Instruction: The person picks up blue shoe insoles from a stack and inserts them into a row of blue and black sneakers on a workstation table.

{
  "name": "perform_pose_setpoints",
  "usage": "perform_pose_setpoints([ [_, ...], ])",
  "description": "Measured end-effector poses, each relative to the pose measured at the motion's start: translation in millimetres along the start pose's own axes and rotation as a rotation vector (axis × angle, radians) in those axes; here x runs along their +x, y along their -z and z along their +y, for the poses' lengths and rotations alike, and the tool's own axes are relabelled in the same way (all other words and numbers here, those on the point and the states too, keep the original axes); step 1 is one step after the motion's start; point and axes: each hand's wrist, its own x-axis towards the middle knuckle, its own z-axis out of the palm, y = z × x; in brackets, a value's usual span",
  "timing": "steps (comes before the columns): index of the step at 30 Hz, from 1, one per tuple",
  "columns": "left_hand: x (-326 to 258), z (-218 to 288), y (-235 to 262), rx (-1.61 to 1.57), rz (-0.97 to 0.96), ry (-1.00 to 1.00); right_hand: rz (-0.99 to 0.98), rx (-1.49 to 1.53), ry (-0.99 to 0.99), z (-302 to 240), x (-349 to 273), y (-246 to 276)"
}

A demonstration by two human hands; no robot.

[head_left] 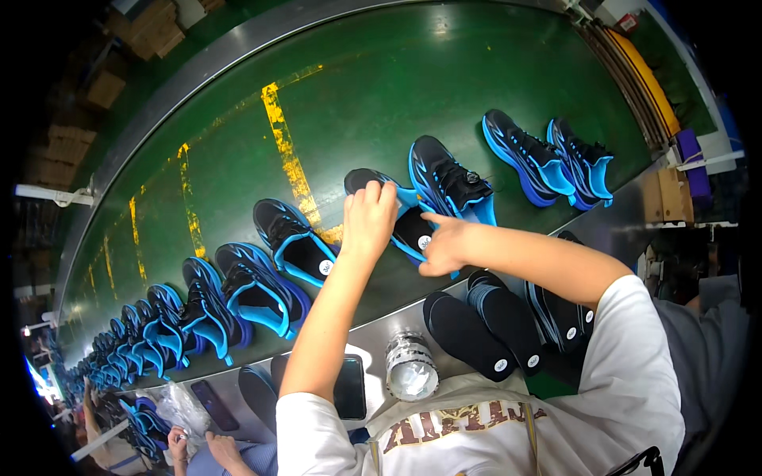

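A black and blue sneaker (359,178) sits on the green work surface in front of me, its opening towards me. My left hand (367,220) is closed on the tongue side of its opening, fingertips curled out of sight. At the heel end my right hand (446,244) grips the collar, with the index finger along the rim and the thumb lower down. Between the hands a dark insole (410,228) with a round white sticker shows inside the shoe. Just right of it stands another sneaker (448,174), close to my right wrist.
More matching sneakers (262,289) line the green conveyor-like table (381,87) to the left, and a pair (528,155) stands at the right. Loose black insoles (468,333), a clear jar (411,366) and a phone (350,389) lie along the metal near edge. Another person's hands (226,451) show at lower left.
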Motion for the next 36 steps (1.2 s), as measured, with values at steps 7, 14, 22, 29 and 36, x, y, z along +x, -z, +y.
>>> perform_pose_setpoints([
  [7, 10.1, 9.0, 9.5, 0.073, -0.323, -0.013, 0.618, 0.061, -0.043, 3.1, 33.0, -63.0],
  [14, -13.6, 24.1, 22.4, 0.017, -0.289, -0.052, 1.33, 0.401, -0.184, -34.5, -2.4, -144.7],
  [22, -25.4, 12.2, 20.4, 0.304, -0.216, -0.003, 1.465, 0.383, -0.137, -46.1, 11.8, -132.8],
  [29, -1.1, 6.1, -13.1, 0.649, -0.343, -0.196, 1.315, 0.419, -0.166, -54.9, -18.2, -126.3],
  [36, 13.0, 4.1, 16.9, 0.198, -0.531, 0.047, 1.075, 0.545, -0.275, -106.5, -80.4, -241.0],
])
